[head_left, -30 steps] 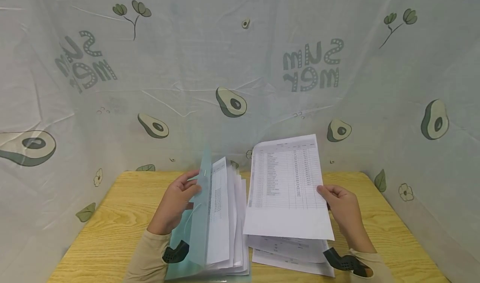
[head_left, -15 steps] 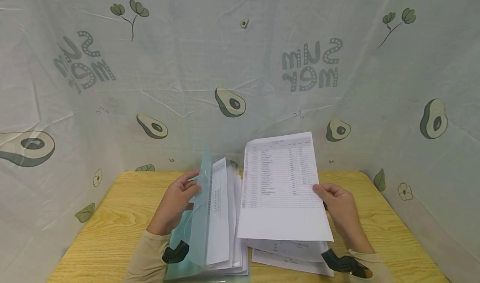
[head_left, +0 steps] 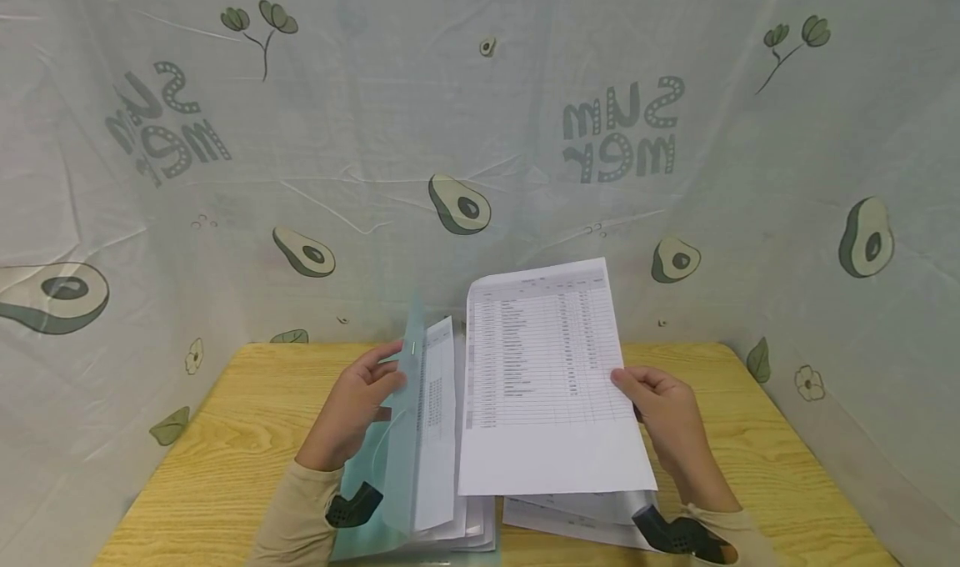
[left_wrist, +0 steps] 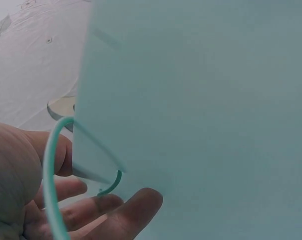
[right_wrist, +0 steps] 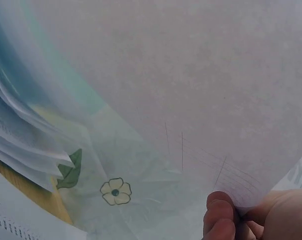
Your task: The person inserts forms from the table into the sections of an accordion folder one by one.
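My left hand (head_left: pixel 356 404) holds the raised cover of a translucent teal folder (head_left: pixel 402 442) by its left edge, thumb on one face and fingers on the other. A teal elastic cord (left_wrist: pixel 52 175) loops beside that hand in the left wrist view. Inside the folder stand several printed sheets (head_left: pixel 437 467), leaning in a stack. My right hand (head_left: pixel 667 417) pinches the right edge of a printed table sheet (head_left: pixel 543 375), held up and tilted. Its left edge overlaps the folder's papers in the head view. From the right wrist, the back of this sheet fills most of the view.
More printed papers (head_left: pixel 577 521) lie on the wooden table (head_left: pixel 195 459) below the raised sheet. A pale curtain (head_left: pixel 360 133) with avocado prints hangs behind the table and along both sides.
My right hand has moved left with the printed sheet, whose left edge now covers part of the folder's papers. The left hand and the folder cover have hardly moved.
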Motion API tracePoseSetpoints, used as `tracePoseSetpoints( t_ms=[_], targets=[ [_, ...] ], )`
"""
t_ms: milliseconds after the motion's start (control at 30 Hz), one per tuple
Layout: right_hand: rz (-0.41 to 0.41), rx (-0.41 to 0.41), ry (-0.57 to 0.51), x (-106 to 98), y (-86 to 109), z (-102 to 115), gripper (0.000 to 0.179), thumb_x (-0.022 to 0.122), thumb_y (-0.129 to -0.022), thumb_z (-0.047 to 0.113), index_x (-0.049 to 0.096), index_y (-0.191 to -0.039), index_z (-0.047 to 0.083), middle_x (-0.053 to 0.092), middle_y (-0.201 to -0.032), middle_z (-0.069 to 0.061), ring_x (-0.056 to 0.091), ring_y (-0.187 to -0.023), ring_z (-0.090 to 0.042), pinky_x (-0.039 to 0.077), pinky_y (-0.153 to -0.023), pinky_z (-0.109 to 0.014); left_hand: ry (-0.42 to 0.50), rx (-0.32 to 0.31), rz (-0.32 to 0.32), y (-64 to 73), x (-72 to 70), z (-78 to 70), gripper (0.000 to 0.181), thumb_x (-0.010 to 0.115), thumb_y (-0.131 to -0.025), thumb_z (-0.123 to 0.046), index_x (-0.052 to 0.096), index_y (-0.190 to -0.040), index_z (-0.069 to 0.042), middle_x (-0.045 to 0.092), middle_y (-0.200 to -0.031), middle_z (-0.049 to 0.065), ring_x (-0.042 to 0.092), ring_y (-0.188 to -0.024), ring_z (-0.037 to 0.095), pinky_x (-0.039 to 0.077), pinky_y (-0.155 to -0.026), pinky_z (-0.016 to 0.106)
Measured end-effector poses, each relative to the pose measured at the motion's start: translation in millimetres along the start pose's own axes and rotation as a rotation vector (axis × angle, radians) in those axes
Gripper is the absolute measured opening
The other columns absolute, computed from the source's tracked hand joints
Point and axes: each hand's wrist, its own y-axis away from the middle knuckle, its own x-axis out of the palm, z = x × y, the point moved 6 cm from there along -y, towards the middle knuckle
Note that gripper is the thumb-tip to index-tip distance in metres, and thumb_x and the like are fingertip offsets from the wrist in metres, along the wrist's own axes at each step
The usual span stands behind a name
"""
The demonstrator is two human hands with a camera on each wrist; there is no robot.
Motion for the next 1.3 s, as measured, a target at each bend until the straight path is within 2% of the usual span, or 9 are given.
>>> tracePoseSetpoints(
  t_ms=[133, 300, 400, 533, 833, 1133, 1300],
  targets=[
    [-0.012, -0.023, 0.019, -5, -1.5, 3, 0.048, 0.067, -0.102, 0.034, 0.067, -0.123, -0.009, 0.077, -0.098, -0.004, 0.073, -0.08, -0.014, 0.059, -0.069, -0.028, 0.002, 0.007, 0.002, 0.6, -0.8, 0.0, 0.052, 0.059, -0.102, -0.014, 0.047, -0.153, -0.014, 0.057, -0.146, 0.02, 0.058, -0.124, 0.035, 0.056, -0.084, 0.048],
    [-0.051, -0.02, 0.006, -16, -3.8, 3, 0.05, 0.068, -0.101, 0.035, 0.066, -0.123, -0.01, 0.075, -0.092, 0.007, 0.072, -0.078, -0.011, 0.059, -0.067, -0.028, 0.008, 0.009, 0.003, -0.3, -0.6, 1.3, 0.052, 0.06, -0.103, -0.015, 0.048, -0.153, -0.015, 0.058, -0.146, 0.018, 0.059, -0.122, 0.034, 0.056, -0.084, 0.047],
    [-0.035, -0.016, -0.019, -14, -2.1, 6, 0.048, 0.068, -0.102, 0.032, 0.066, -0.123, -0.012, 0.075, -0.09, 0.008, 0.072, -0.077, -0.011, 0.059, -0.066, -0.028, 0.013, 0.007, 0.006, -0.7, 0.2, 2.3, 0.052, 0.061, -0.103, -0.015, 0.048, -0.153, -0.017, 0.057, -0.147, 0.018, 0.058, -0.122, 0.032, 0.055, -0.083, 0.045],
    [-0.003, -0.009, -0.034, 0, 2.3, 11, 0.045, 0.068, -0.101, 0.03, 0.067, -0.121, -0.011, 0.076, -0.094, 0.001, 0.072, -0.078, -0.014, 0.059, -0.067, -0.029, 0.017, 0.012, 0.009, -0.1, 1.3, 1.7, 0.052, 0.061, -0.103, -0.016, 0.048, -0.153, -0.017, 0.056, -0.148, 0.018, 0.058, -0.123, 0.033, 0.055, -0.083, 0.044],
    [0.017, 0.002, 0.011, 33, 11.1, 19, 0.036, 0.07, -0.1, 0.027, 0.071, -0.115, -0.006, 0.076, -0.1, -0.012, 0.07, -0.077, -0.017, 0.058, -0.068, -0.028, 0.024, 0.015, 0.005, -0.7, 1.3, 2.2, 0.051, 0.06, -0.103, -0.015, 0.049, -0.153, -0.017, 0.057, -0.148, 0.017, 0.058, -0.122, 0.032, 0.054, -0.08, 0.042],
    [0.056, -0.004, 0.04, 61, 14.0, 18, 0.022, 0.07, -0.1, 0.018, 0.073, -0.104, -0.003, 0.073, -0.083, -0.011, 0.063, -0.065, -0.02, 0.054, -0.059, -0.029, 0.015, 0.034, 0.015, -2.2, 3.1, 3.6, 0.05, 0.059, -0.104, -0.013, 0.048, -0.153, -0.016, 0.058, -0.146, 0.018, 0.061, -0.12, 0.033, 0.056, -0.081, 0.044],
    [0.088, -0.006, 0.043, 76, 12.0, 18, 0.017, 0.07, -0.098, 0.014, 0.073, -0.1, -0.003, 0.072, -0.078, -0.009, 0.06, -0.06, -0.017, 0.051, -0.056, -0.028, 0.022, 0.043, 0.013, -1.6, 3.6, 3.1, 0.051, 0.059, -0.103, -0.012, 0.048, -0.153, -0.014, 0.059, -0.144, 0.019, 0.063, -0.117, 0.032, 0.057, -0.081, 0.045]
  ],
)
